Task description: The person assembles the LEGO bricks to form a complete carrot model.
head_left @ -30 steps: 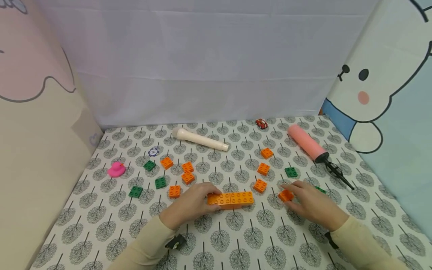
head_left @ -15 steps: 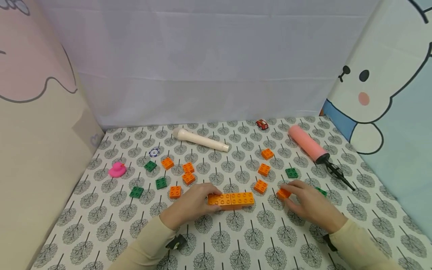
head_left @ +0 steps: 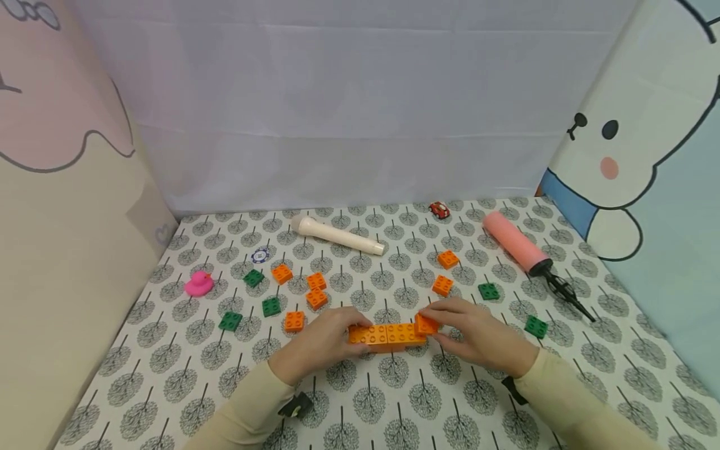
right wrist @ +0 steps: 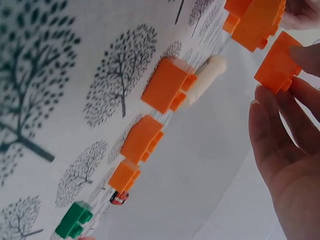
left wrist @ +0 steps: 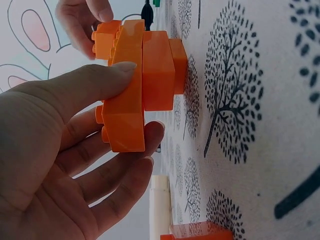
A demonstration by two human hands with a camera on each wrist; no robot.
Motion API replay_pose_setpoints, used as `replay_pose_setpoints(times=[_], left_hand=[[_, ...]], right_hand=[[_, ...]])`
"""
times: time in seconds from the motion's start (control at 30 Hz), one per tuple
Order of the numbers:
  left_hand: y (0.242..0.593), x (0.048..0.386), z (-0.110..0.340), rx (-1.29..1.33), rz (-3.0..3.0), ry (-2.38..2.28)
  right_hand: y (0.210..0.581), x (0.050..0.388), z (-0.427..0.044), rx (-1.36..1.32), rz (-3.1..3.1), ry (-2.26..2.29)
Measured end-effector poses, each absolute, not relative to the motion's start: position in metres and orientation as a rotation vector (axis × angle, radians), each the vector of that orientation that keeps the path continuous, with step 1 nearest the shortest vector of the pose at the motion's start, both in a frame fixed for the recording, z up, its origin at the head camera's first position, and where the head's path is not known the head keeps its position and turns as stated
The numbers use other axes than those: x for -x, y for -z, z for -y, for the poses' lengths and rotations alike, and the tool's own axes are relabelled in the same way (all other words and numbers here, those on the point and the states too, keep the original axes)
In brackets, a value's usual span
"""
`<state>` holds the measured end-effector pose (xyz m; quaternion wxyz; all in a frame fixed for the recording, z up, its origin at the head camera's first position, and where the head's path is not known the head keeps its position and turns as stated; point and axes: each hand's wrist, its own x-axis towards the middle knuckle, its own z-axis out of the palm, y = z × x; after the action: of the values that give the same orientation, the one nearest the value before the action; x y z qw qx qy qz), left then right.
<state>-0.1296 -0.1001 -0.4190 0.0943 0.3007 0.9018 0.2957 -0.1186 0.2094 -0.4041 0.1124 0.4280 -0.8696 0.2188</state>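
My left hand (head_left: 322, 342) grips the left end of a stepped stack of orange toy building bricks (head_left: 388, 335), thumb on the near side. In the left wrist view the stack (left wrist: 125, 127) is widest at the top and narrows downward to a small brick at the table. My right hand (head_left: 482, 331) pinches a small square orange brick (head_left: 425, 325) at the stack's right end, slightly higher than its studs. The right wrist view shows this brick (right wrist: 278, 61) between thumb and fingers, close to the stack (right wrist: 256, 25). Whether the two touch, I cannot tell.
Loose orange bricks (head_left: 294, 321) and green bricks (head_left: 271, 306) lie on both sides of the tree-print cloth. Further back are a pink duck (head_left: 199, 284), a poker chip (head_left: 260, 255), a white microphone-shaped object (head_left: 340, 236), a red toy car (head_left: 439, 210) and a pink cylinder with a black end (head_left: 517, 244).
My right hand has lifted the small orange brick from the cloth and carried it left to the stack's right end. A green brick at the right is uncovered. My left hand stays put.
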Motion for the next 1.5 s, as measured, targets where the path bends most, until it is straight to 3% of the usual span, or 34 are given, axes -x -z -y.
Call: replay_pose_setpoints(times=[0.4,1.07,1.5], left_hand=[[0.416,0.13,0.098,-0.917,-2.681,-0.869],[0.42,0.128,0.1,-0.88,-2.672,-0.888],[0.418,0.129,0.101,-0.881,-2.677,-0.89]], right_hand=[[0.4,0.119,-0.198,-1.264,2.727,-0.72],[0.411,0.126,-0.197,-0.862,3.11,-1.52],[0.414,0.133,-0.195,-0.938,3.074,-1.586]])
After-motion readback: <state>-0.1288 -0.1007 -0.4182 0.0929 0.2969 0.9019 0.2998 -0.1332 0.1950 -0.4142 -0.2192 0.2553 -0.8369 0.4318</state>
